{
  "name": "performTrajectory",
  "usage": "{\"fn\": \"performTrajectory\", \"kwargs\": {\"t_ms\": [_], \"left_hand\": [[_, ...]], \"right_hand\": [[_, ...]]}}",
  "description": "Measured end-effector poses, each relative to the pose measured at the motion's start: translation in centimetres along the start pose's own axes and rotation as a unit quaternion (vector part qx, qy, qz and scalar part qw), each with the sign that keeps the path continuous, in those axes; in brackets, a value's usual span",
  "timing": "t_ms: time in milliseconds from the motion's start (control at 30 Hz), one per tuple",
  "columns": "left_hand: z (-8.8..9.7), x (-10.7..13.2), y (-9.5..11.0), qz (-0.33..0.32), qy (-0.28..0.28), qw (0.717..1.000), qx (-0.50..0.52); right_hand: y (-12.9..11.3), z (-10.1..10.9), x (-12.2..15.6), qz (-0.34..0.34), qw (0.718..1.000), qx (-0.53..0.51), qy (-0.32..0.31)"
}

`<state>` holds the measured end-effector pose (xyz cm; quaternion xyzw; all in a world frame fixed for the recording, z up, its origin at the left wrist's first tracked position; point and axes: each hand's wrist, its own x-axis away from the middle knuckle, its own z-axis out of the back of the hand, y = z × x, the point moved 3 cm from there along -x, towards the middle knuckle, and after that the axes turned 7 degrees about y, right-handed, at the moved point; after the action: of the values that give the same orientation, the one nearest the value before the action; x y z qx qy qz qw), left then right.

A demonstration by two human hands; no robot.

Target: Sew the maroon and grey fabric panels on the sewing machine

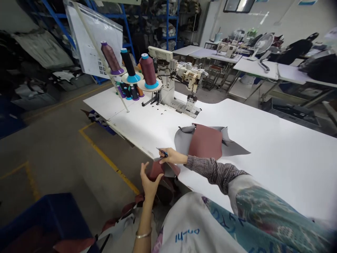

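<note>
At the table's near edge, my left hand holds a reddish-brown leather-like piece, its thumb on the near side and its fingers curved around the left. My right hand is closed on small thread snips with dark, bluish handles, the thin tip pointing left. Its lower fingers touch the top of the same piece. Grey backing shows beside the brown, and part of the piece hangs below the edge. On the table beyond my right forearm lies another brown panel with grey lining spread around it.
A sewing machine stands on the white table. Thread cones stand left of it by a slanted pole. A blue bin is on the floor at lower left. Behind are shelves, more tables and a fan.
</note>
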<state>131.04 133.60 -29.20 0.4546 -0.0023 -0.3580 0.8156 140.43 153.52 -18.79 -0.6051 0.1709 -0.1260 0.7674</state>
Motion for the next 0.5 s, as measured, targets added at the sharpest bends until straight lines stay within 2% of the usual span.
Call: {"fn": "performTrajectory", "kwargs": {"t_ms": [33,67,133,200,267,333,400,467,500], "left_hand": [[0.7,0.0,-0.7,-0.017,0.005,0.999,-0.035],[1.1,-0.1,-1.3,-0.034,-0.016,0.997,-0.073],[1.1,-1.1,-1.7,-0.068,-0.090,0.985,-0.132],[0.9,-3.3,-0.6,-0.075,-0.127,0.974,-0.170],[0.4,-5.9,1.8,-0.049,-0.118,0.972,-0.199],[-1.4,-7.5,5.4,-0.078,-0.170,0.967,-0.175],[-4.3,-7.3,9.1,-0.140,-0.242,0.948,-0.154],[-7.7,-5.6,11.6,-0.179,-0.291,0.919,-0.196],[-9.3,-4.5,12.2,-0.186,-0.307,0.904,-0.231]], "right_hand": [[-1.8,1.0,-0.8,0.032,0.999,-0.020,0.033],[-3.6,2.5,-1.4,0.059,0.995,-0.039,0.063],[-7.4,7.1,-1.9,0.114,0.984,-0.055,0.122],[-10.5,12.9,-1.1,0.166,0.966,-0.039,0.192],[-12.4,18.6,1.2,0.219,0.938,-0.015,0.269],[-12.2,23.6,4.9,0.240,0.901,0.032,0.361],[-9.7,27.4,9.9,0.200,0.861,0.103,0.456],[-5.7,29.4,15.6,0.086,0.826,0.184,0.525],[-3.4,29.7,18.6,0.007,0.810,0.227,0.541]]}}
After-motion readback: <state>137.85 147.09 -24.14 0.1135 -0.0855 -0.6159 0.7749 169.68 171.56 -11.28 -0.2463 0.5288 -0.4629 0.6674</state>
